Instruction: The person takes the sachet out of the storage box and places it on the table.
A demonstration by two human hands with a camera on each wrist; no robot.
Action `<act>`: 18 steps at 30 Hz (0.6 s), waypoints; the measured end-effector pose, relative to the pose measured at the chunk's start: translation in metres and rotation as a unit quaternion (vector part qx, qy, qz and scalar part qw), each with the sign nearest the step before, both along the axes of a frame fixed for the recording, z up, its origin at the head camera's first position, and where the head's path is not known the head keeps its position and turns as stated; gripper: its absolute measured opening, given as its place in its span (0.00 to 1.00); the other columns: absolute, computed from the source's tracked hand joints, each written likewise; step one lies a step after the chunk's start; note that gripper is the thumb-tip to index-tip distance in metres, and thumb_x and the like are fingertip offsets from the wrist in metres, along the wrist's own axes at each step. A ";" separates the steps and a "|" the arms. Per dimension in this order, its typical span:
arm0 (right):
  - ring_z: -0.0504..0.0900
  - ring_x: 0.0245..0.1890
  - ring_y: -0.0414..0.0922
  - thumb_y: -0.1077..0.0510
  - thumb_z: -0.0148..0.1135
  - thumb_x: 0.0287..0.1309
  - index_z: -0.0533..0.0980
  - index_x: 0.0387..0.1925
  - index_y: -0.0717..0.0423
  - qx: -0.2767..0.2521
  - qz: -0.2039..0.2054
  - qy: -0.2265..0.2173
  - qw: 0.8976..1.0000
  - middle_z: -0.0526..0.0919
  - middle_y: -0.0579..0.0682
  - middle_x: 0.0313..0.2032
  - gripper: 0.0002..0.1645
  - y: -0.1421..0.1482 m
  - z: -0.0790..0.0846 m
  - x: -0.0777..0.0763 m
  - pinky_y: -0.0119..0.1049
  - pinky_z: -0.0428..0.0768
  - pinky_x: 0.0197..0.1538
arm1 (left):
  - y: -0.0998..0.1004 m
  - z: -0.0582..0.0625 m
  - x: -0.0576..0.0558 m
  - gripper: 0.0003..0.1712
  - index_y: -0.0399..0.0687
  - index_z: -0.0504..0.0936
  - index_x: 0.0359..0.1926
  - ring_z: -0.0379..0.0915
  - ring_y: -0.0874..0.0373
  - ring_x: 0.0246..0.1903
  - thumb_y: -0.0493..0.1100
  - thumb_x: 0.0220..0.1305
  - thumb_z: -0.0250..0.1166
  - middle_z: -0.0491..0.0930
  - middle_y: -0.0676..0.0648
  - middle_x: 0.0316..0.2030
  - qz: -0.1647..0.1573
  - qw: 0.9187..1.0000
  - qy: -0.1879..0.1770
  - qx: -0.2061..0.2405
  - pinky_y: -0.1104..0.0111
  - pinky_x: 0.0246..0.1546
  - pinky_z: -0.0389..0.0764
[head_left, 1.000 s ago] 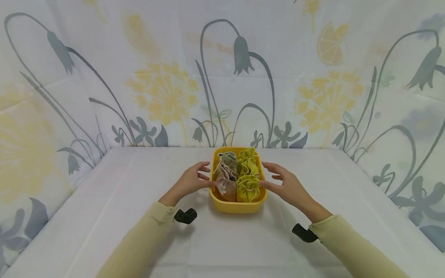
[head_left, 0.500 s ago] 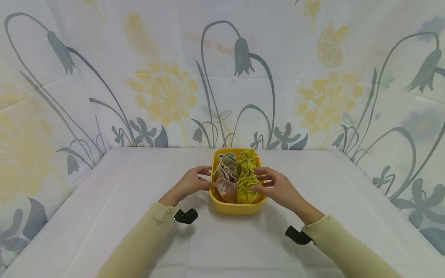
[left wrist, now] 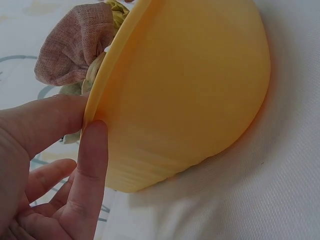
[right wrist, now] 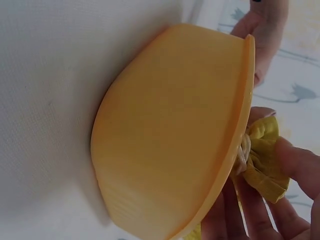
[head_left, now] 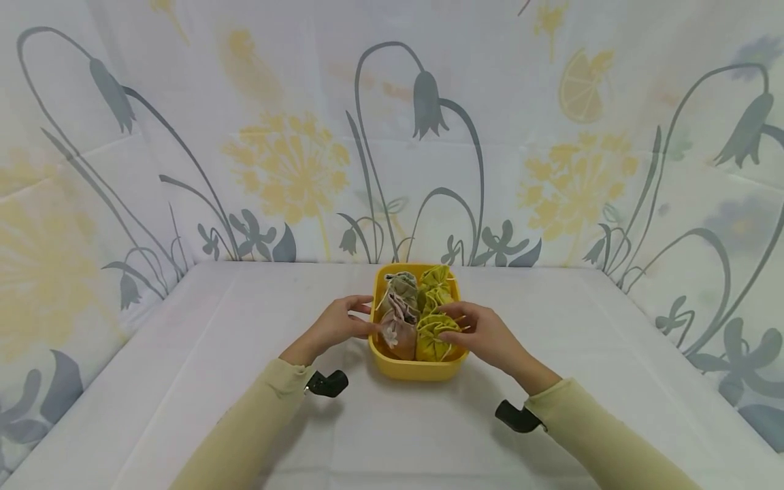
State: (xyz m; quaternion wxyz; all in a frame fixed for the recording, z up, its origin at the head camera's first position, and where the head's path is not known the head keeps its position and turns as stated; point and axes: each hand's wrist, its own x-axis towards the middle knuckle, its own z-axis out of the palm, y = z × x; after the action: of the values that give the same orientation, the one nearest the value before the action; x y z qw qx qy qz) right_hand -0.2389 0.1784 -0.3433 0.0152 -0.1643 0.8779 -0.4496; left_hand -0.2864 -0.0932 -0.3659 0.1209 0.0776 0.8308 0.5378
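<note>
A yellow plastic tub stands on the table, holding two rows of small drawstring pouches. My left hand pinches the tub's left rim; the left wrist view shows thumb and finger on either side of the rim. On the other side, my right hand reaches over the edge to the front yellow-green pouch. Seen from the right wrist, its thumb and fingers lie on opposite sides of that pouch's gathered top. A pinkish pouch sits at the tub's front left.
Behind it are a grey-green pouch and another yellow-green pouch. A white cloth covers the table. The flower-printed curtain hangs along the back and both sides.
My right hand has moved left from the tub's right edge onto the front yellow-green pouch and closed on its top. The left hand and the tub have stayed in place.
</note>
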 end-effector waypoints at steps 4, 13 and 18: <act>0.78 0.37 0.46 0.58 0.68 0.53 0.77 0.49 0.60 0.008 0.000 0.001 1.000 0.80 0.52 0.40 0.21 -0.002 0.001 -0.001 0.35 0.80 0.38 | 0.000 0.000 0.000 0.43 0.46 0.68 0.64 0.79 0.57 0.36 0.47 0.47 0.75 0.74 0.45 0.50 -0.001 1.000 0.002 -0.004 0.60 0.46 0.78; 0.77 0.34 0.44 0.59 0.67 0.53 0.80 0.42 0.61 -0.002 -0.011 -0.029 1.000 0.82 0.50 0.36 0.14 -0.003 0.004 -0.005 0.32 0.80 0.37 | 0.000 0.000 -0.001 0.42 0.45 0.68 0.64 0.79 0.57 0.37 0.46 0.47 0.75 0.74 0.44 0.51 -0.004 1.000 0.005 -0.002 0.61 0.44 0.79; 0.78 0.35 0.43 0.59 0.66 0.54 0.81 0.40 0.62 -0.015 -0.019 -0.033 0.999 0.83 0.50 0.35 0.13 -0.001 0.004 -0.007 0.33 0.80 0.39 | 0.000 0.001 0.000 0.42 0.45 0.67 0.64 0.79 0.57 0.37 0.46 0.48 0.74 0.73 0.44 0.50 -0.003 1.000 0.002 -0.003 0.61 0.44 0.79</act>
State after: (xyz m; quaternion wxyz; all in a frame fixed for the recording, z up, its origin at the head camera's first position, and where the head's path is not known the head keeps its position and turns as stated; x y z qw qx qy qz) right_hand -0.2460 0.1774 -0.3393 0.0334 -0.1329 0.8729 -0.4682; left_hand -0.2866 -0.0936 -0.3651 0.1207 0.0812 0.8322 0.5350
